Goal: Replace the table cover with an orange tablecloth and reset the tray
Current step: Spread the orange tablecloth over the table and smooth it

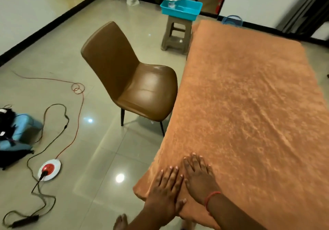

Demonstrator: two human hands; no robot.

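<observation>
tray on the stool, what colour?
Turquoise blue plastic tray on the grey-brown plastic stool; head view only.

The orange plush tablecloth lay over the table, both hands flat on its near left corner, the brown leather chair to its left, and the turquoise plastic tray on a grey stool behind.

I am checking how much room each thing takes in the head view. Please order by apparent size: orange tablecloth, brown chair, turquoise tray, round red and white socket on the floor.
1. orange tablecloth
2. brown chair
3. turquoise tray, though it stands farther away, so it may look smaller than it is
4. round socket
</observation>
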